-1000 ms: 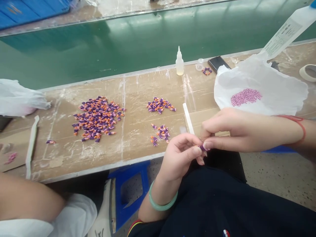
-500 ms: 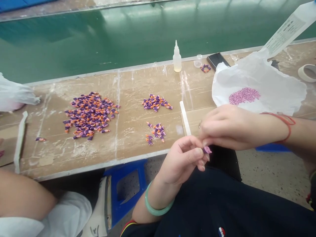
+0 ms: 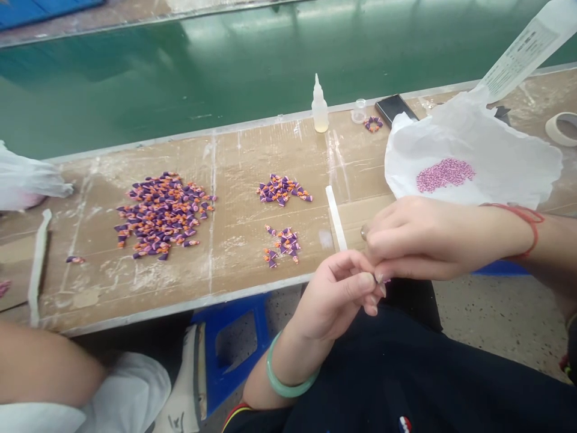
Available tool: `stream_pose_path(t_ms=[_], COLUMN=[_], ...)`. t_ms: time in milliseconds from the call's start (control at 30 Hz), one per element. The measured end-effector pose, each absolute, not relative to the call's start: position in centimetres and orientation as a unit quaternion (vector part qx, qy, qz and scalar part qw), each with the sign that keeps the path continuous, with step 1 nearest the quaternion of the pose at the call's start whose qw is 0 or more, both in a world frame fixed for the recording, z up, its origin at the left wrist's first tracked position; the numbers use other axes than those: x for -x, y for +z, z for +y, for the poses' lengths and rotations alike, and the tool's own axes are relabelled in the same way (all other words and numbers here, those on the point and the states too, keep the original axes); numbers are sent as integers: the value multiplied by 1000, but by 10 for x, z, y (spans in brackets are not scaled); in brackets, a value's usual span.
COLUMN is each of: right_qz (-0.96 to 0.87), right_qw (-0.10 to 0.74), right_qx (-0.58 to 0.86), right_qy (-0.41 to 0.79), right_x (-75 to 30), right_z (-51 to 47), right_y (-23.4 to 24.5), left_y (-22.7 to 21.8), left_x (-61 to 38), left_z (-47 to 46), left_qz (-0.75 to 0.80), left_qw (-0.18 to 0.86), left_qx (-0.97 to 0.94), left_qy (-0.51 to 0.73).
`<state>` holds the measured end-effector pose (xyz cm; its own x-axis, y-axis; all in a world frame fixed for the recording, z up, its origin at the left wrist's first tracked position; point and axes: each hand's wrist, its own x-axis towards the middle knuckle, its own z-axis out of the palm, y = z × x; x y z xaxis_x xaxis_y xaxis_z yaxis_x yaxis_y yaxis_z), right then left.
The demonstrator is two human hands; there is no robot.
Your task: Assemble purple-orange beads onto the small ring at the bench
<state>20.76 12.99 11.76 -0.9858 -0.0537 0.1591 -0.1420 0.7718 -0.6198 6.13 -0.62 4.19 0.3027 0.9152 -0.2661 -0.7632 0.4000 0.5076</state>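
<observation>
My left hand (image 3: pixel 336 294) is closed in a pinch, thumb against fingers, on a small purple figurine (image 3: pixel 387 281). Fingertips cover most of that piece, so only a sliver of purple shows. Against the same spot presses my right hand (image 3: pixel 419 240), its thumb and fingers pinched together; whatever lies between them is hidden. Both hands are held just off the table's front edge. Behind the right hand, many tiny pink pieces (image 3: pixel 445 175) lie on a crumpled white sheet (image 3: pixel 514 162). A white strip (image 3: pixel 336 216) lies just beyond the left fingers.
A large pile of purple and orange figurines (image 3: pixel 164 213) covers the left of the cardboard-topped table (image 3: pixel 238 264), with two smaller groups (image 3: pixel 282 189) nearer the middle. A dropper bottle (image 3: pixel 320 108), phone (image 3: pixel 396 108) and tape roll (image 3: pixel 561 128) stand farther back. Another person's arm (image 3: pixel 45 367) is at lower left.
My right thumb and fingertips have come forward over the purple figurine, which showed plainly before and is now mostly covered. My left hand keeps its pinch. The view has shifted slightly.
</observation>
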Motion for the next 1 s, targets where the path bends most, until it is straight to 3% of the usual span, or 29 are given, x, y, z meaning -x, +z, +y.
stream_pose_path(t_ms=[233,400,600,1000], right_qz=[-968,-956,-917,-945], right_qw=[111,157,111,65], right_qx=[-89,-64,-44,-80], right_qy=[208,239,381,310], right_x=[-208,-210,-213,-217], right_z=[131,127,128,128], right_y=[118,107,110,121], left_y=[48,49,51,48], left_x=[-66,-66,-67,-69], left_z=[-6,-6,-7,-8], left_qz=[253,247,233,254], left_qw=[808,808,820,816], left_qx=[-87,-89,-96,-87], left_qy=[526,528,514,512])
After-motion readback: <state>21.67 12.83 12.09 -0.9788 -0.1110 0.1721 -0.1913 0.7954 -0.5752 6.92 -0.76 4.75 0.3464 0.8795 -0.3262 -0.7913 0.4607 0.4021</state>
